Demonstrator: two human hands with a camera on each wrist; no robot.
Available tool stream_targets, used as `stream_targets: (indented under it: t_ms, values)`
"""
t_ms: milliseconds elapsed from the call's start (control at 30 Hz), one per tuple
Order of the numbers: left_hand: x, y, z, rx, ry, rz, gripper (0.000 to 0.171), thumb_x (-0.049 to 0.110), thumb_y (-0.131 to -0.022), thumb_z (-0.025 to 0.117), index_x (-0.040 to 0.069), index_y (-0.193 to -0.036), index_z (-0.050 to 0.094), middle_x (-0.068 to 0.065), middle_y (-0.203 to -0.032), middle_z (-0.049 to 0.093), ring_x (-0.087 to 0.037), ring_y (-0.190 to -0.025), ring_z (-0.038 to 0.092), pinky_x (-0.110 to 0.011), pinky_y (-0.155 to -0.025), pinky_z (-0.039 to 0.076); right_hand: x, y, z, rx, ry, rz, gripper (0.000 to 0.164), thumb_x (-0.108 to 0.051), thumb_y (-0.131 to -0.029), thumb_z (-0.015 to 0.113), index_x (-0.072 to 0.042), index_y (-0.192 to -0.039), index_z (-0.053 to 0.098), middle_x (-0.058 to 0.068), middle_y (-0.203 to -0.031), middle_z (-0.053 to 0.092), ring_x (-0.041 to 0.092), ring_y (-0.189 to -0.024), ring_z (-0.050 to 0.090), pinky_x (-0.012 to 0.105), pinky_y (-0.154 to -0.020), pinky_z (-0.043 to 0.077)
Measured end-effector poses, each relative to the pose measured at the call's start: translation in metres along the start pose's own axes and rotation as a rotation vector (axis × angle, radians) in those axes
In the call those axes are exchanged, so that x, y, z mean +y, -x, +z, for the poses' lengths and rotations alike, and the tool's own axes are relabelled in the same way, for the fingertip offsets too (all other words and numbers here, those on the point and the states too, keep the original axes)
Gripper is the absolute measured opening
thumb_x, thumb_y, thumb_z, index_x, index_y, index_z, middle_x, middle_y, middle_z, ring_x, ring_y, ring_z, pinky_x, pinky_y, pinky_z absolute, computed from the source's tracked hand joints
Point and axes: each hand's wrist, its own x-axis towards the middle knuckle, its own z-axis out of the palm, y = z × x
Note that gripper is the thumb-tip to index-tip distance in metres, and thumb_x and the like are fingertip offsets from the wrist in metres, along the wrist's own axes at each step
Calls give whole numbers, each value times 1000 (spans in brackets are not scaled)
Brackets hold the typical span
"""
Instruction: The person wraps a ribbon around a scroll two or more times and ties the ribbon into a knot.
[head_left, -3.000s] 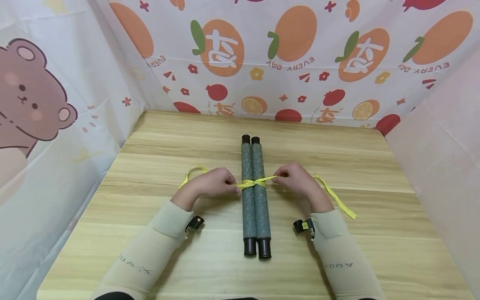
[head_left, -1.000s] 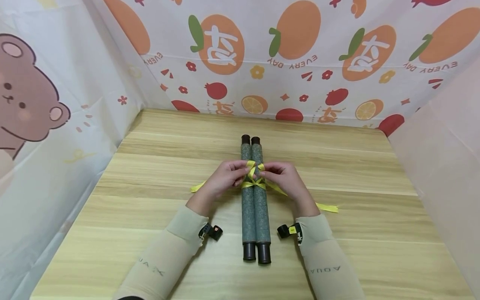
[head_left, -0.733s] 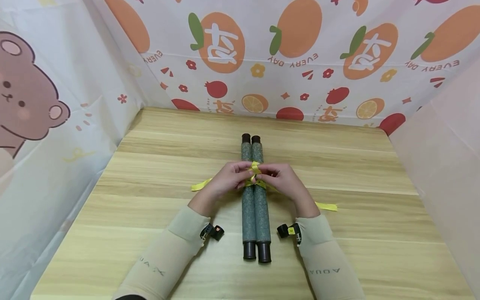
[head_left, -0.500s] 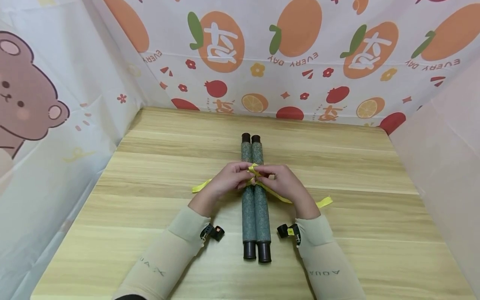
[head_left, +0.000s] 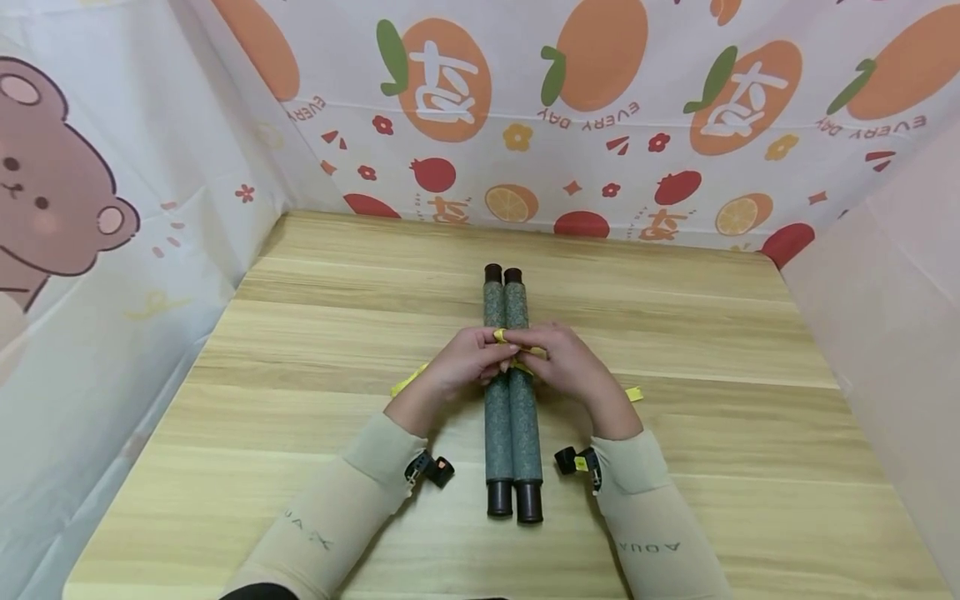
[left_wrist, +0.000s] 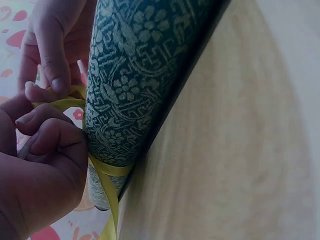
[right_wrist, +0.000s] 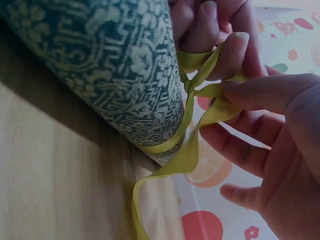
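Note:
A hanging scroll [head_left: 498,433], rolled from both sides into two green patterned rolls with dark end knobs, lies lengthwise on the table. Yellow ribbon [right_wrist: 187,155] goes round its middle, with a knot against the roll in the right wrist view. Over that knot my left hand [head_left: 467,364] pinches a loop of the ribbon, fingers curled. My right hand [head_left: 567,364] meets it from the other side, pinching ribbon between thumb and fingers. In the left wrist view a ribbon tail [left_wrist: 107,200] hangs down along the roll [left_wrist: 135,75]. Both hands partly hide the knot in the head view.
The wooden table [head_left: 315,333] reaches to a white fruit-print cloth [head_left: 517,100] at the back. Another cloth with a bear print [head_left: 60,192] hangs at the left, and a pale one [head_left: 885,250] at the right. Ribbon ends show beside both wrists.
Three seconds ago my hands were apart, pulling the ribbon sideways; they have since come together over the scroll. A loop has formed between my fingers, and the right tail has drawn inward.

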Motion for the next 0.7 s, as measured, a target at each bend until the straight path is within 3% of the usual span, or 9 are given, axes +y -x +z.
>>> stream_targets:
  t_ms: [133, 233, 333, 400, 467, 567, 700]
  values:
    - [2, 1, 1, 3, -25, 18, 18, 16, -97, 50, 1, -95, 60, 5, -57, 53, -8, -42, 34, -22, -41, 27, -2, 0, -2, -6, -62, 50, 37, -9, -88, 63, -17, -124, 62, 3, -100, 71, 10, -79, 57, 51, -108, 31]
    - [2, 2, 1, -1, -26, 16, 20, 18, -97, 50, 1, -94, 59, 5, -57, 53, -8, -43, 33, -23, -42, 26, -2, 1, -3, 6, -93, 90, 36, -10, -88, 63, -19, -122, 63, 2, -98, 70, 9, -80, 58, 56, -113, 21]
    - [3, 1, 2, 1, -20, 11, 21, 21, -97, 51, 2, -89, 59, 4, -58, 53, -8, -44, 34, -24, -43, 26, 0, 2, -3, 22, -137, 148, 31, -13, -87, 63, -19, -118, 61, 3, -93, 68, 12, -80, 56, 49, -96, 43]
    - [3, 2, 3, 2, -14, 9, 22, 21, -97, 52, 3, -86, 58, 4, -58, 53, -8, -45, 34, -24, -43, 26, 0, 2, -2, 29, -198, 204, 28, -15, -88, 62, -17, -115, 56, 5, -89, 65, 15, -70, 55, 41, -76, 51]
    - [4, 2, 3, 3, -9, 9, 24, 22, -97, 52, 3, -83, 57, 4, -58, 53, -9, -45, 34, -24, -43, 26, 1, 3, -2, 35, -269, 256, 27, -17, -89, 60, -15, -114, 51, 7, -85, 61, 18, -59, 51, 34, -55, 46]
    - [4, 3, 4, 4, -11, 10, 24, 22, -97, 52, 4, -82, 58, 4, -59, 53, -9, -45, 34, -24, -44, 26, 1, 1, -1, 47, -325, 304, 30, -25, -93, 56, -12, -119, 51, 11, -77, 59, 19, -48, 45, 31, -45, 41]
    - [4, 3, 4, 2, -22, 15, 23, 21, -96, 52, 4, -83, 58, 3, -62, 54, -9, -45, 34, -24, -44, 25, 3, 0, 2, 71, -300, 343, 37, -43, -95, 50, -15, -117, 60, 12, -67, 57, 19, -47, 45, 31, -42, 38]
